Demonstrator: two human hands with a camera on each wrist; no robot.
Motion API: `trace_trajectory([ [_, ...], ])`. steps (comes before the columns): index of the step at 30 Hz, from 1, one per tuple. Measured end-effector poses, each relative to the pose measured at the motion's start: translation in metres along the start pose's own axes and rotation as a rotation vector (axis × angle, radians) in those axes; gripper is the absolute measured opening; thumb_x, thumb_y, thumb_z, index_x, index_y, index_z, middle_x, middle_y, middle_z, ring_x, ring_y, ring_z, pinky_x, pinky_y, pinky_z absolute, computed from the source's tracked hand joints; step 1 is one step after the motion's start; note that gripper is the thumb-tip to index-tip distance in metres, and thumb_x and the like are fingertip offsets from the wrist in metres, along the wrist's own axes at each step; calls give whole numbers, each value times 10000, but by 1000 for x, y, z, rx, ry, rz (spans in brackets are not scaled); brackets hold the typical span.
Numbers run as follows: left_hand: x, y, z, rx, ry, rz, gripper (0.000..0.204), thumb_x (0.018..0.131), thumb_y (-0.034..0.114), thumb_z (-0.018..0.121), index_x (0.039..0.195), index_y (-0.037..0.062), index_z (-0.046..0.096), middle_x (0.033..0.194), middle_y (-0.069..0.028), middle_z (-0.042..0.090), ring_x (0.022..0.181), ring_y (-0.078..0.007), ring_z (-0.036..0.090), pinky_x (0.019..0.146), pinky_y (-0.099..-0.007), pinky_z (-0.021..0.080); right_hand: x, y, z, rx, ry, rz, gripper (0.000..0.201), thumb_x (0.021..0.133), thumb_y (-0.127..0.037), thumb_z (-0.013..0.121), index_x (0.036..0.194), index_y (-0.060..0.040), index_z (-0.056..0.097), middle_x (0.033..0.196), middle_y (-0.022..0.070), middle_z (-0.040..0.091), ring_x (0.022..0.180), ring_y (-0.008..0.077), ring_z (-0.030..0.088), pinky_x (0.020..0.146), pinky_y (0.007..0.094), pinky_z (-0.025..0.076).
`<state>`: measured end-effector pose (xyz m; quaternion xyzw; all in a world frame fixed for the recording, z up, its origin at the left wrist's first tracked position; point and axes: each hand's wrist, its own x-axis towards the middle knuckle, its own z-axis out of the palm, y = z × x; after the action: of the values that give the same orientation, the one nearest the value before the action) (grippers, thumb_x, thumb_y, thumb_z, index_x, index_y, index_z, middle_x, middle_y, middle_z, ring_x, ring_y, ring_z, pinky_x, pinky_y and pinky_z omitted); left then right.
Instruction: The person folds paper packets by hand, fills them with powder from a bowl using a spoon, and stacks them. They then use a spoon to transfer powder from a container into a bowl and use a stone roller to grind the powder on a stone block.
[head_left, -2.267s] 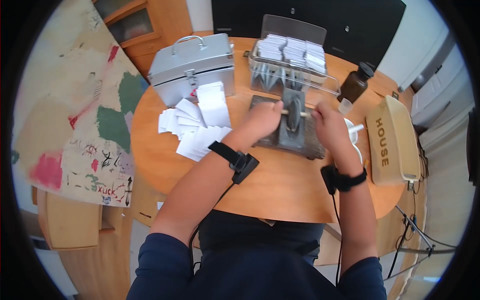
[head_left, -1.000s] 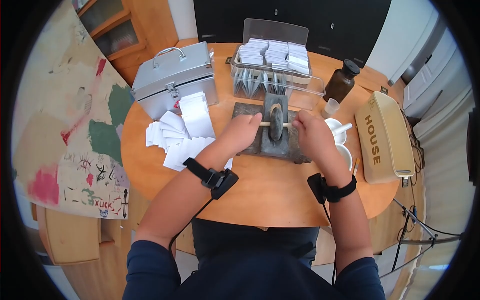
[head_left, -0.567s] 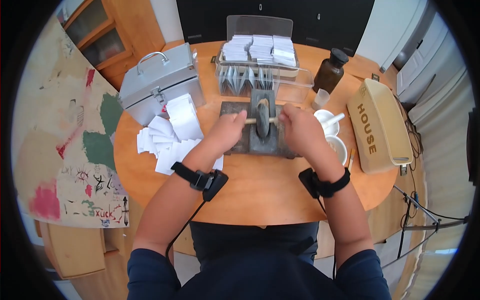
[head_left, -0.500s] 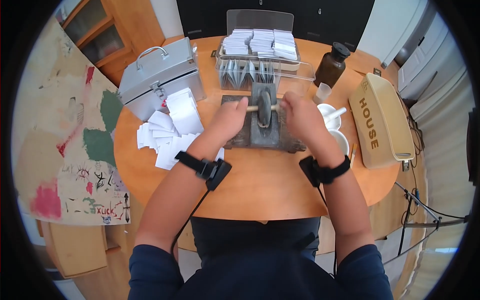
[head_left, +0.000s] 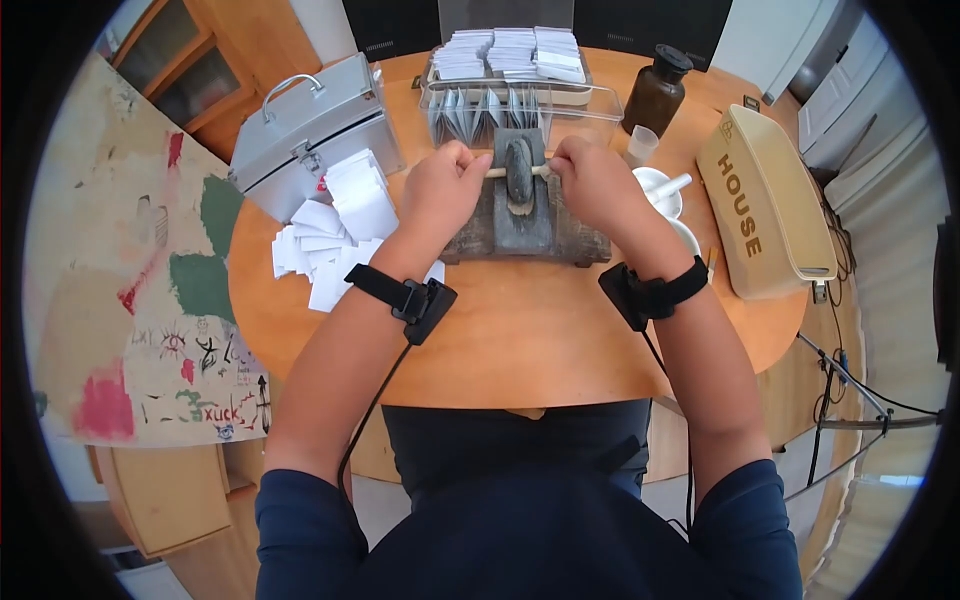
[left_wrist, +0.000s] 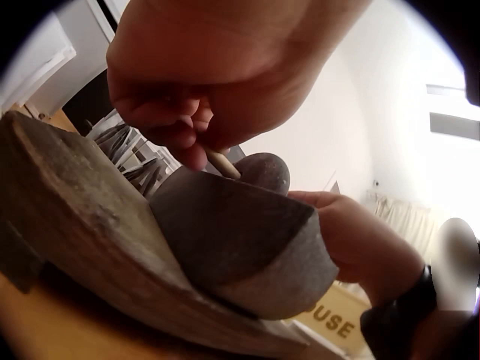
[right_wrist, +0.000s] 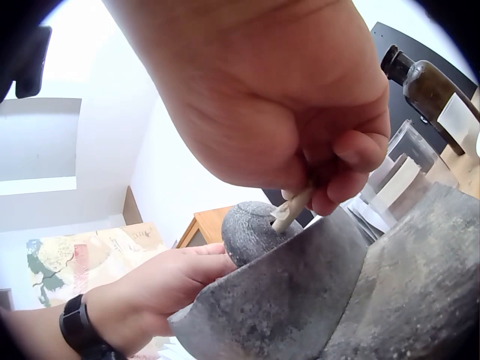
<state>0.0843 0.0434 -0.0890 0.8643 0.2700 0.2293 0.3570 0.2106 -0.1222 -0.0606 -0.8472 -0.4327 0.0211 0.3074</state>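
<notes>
A dark stone grinding wheel (head_left: 519,170) stands upright in a boat-shaped stone trough (head_left: 525,238), with pale crushed material showing at its near side. The trough sits on a worn, dark base (head_left: 582,238). Through the wheel runs a pale wooden axle (right_wrist: 294,210). My left hand (head_left: 445,192) grips the axle's left end, fingers curled round it. On the other side my right hand (head_left: 602,185) holds the right end in the same way. The left wrist view shows the trough's sloping end (left_wrist: 232,232) below the left hand.
A silver metal case (head_left: 310,125) and loose white papers (head_left: 350,195) lie left. Behind stands a clear box (head_left: 575,105) of packets. To the right are a brown bottle (head_left: 655,95), plastic cup (head_left: 642,147), white mortar with pestle (head_left: 665,190) and beige HOUSE bin (head_left: 755,215).
Both hands have rolled the wheel back and forth along the trough; it now stands nearer the far end, uncovering crushed material on the near side. The head view has shifted.
</notes>
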Motion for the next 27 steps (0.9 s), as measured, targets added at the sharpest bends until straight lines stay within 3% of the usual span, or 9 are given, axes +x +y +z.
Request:
trace_trajectory([
  [6, -18, 10, -5, 81, 60, 140, 246, 933, 255, 628, 858, 22, 610, 697, -57, 634, 599, -147, 568, 585, -298, 455, -5, 12, 3, 152, 19, -10, 153, 934, -172, 578, 1004, -43, 624, 885, 202, 677, 856, 390, 641, 746, 452, 494],
  [9, -20, 8, -2, 67, 49, 180, 229, 926, 236, 645, 863, 19, 607, 700, -44, 635, 613, -121, 569, 580, -278, 451, -7, 13, 2, 241, 20, -22, 151, 932, -173, 589, 990, -38, 620, 874, 198, 674, 838, 383, 637, 735, 435, 492],
  [12, -8, -8, 4, -108, -10, 57, 216, 918, 222, 664, 867, 21, 602, 704, -26, 635, 629, -89, 563, 573, -253, 438, -10, 13, 3, 295, 52, -84, 152, 927, -171, 600, 967, -26, 621, 857, 194, 669, 823, 381, 631, 726, 424, 489],
  [18, -10, 1, -3, -160, -71, -23, 201, 911, 208, 678, 871, 29, 596, 721, -15, 635, 650, -71, 568, 576, -237, 435, -18, 14, -2, 190, 57, -253, 177, 911, -176, 622, 948, -4, 639, 883, 194, 661, 853, 382, 616, 750, 428, 484],
  [27, -12, -7, 2, -164, -45, -41, 227, 922, 236, 677, 870, 32, 593, 740, 4, 600, 676, -73, 562, 606, -228, 439, -19, 23, -2, 283, 82, -406, 180, 885, -76, 578, 1014, 25, 650, 913, 216, 648, 889, 386, 610, 805, 433, 487],
])
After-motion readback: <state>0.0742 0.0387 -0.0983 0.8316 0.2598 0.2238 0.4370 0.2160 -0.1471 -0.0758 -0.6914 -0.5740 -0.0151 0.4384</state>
